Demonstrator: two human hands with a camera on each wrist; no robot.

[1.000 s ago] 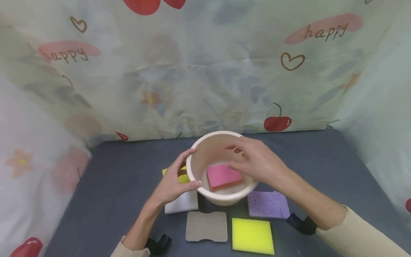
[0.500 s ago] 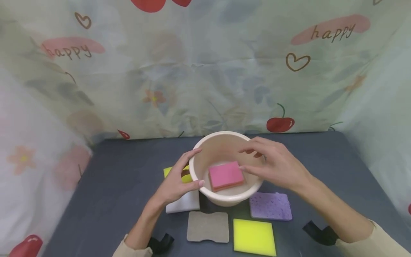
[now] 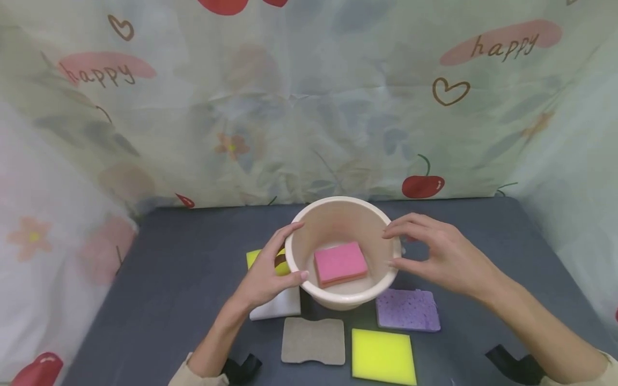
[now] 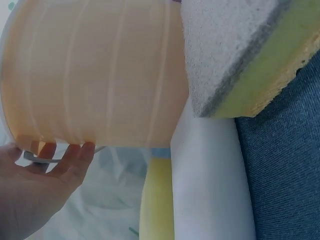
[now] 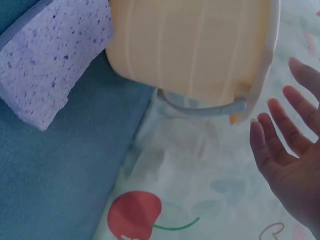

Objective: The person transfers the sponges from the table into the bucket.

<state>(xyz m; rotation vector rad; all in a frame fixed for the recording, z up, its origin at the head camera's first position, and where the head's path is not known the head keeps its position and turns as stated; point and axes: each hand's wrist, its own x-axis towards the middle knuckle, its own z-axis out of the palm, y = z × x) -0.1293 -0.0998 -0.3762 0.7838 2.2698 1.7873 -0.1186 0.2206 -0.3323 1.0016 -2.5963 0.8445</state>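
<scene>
A cream bucket (image 3: 344,298) stands on the dark table with a pink sponge (image 3: 340,262) lying on its bottom. My left hand (image 3: 267,272) grips the bucket's left rim, thumb over the edge; in the left wrist view its fingers lie against the wall by the grey handle (image 4: 42,160). At the right rim is my right hand (image 3: 441,256), fingers spread and holding nothing. In the right wrist view that hand (image 5: 292,137) is apart from the bucket, near the rim where the grey handle (image 5: 210,109) joins.
Around the bucket's front lie a purple sponge (image 3: 407,310), a yellow sponge (image 3: 383,356), a grey-topped sponge (image 3: 313,341) with notched sides and a white block (image 3: 277,304). A yellow piece (image 3: 251,258) shows behind my left hand. Patterned cloth (image 3: 333,107) hangs behind the table.
My right hand has moved out of the bucket to the right, away from the pink sponge, to the right rim. The left hand keeps its hold on the left rim.
</scene>
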